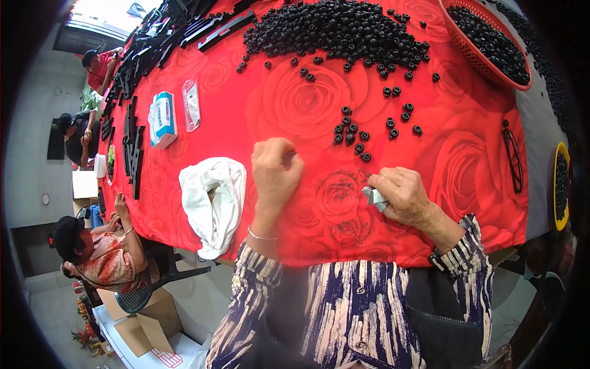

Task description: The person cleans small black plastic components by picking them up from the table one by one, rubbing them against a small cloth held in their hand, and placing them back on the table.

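Observation:
My left hand is raised over the red rose-print tablecloth, its fingers curled; whatever it may hold is hidden. To its right, my right hand grips a crumpled grey-white scrap of cloth or paper between thumb and fingers. Beyond both hands lie several loose black round parts with holes in them. A large heap of the same black parts spreads across the far side. Dark crumbs are scattered on the cloth between my hands. A bunched white cloth lies left of my left hand.
A red basket of black parts stands far right, a yellow-rimmed one at the right edge. Glasses lie on the right. Leftward are a blue-white box, a clear packet and long black pieces. Several people sit along the left.

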A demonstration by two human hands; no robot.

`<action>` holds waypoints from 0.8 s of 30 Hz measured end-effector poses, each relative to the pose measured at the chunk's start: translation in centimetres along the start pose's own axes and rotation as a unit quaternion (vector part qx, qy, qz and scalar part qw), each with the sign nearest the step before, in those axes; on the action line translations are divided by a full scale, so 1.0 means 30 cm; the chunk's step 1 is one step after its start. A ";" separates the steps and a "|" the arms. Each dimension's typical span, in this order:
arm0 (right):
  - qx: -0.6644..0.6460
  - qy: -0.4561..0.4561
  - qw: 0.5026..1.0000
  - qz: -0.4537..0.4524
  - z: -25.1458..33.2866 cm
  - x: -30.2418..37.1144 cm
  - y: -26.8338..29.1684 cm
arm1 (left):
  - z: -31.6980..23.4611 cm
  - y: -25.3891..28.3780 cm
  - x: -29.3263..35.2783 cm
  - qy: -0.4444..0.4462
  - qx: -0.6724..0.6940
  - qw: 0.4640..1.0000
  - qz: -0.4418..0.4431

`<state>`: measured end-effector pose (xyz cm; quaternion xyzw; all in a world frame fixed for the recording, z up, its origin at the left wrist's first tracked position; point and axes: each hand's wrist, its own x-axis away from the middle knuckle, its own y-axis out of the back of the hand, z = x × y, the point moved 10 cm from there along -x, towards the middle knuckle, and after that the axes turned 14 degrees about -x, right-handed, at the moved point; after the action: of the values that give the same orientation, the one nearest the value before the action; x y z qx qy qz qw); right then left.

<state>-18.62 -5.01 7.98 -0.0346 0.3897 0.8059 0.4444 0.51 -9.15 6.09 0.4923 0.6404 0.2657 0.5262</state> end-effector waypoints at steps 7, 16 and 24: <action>0.004 0.000 1.000 0.007 0.004 -0.004 -0.002 | -0.008 0.098 -0.007 0.004 -0.034 0.999 -0.038; 0.009 0.004 1.000 0.009 0.007 -0.012 -0.010 | -0.209 -0.083 -0.080 -0.103 0.144 0.983 0.052; 0.008 -0.012 1.000 0.018 0.007 -0.019 -0.013 | -0.210 -0.079 -0.032 -0.069 0.167 0.982 0.051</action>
<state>-17.92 -5.14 8.13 -0.0140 0.3915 0.8107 0.4352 -6.25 -9.79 6.38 0.6225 0.6119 0.1469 0.4653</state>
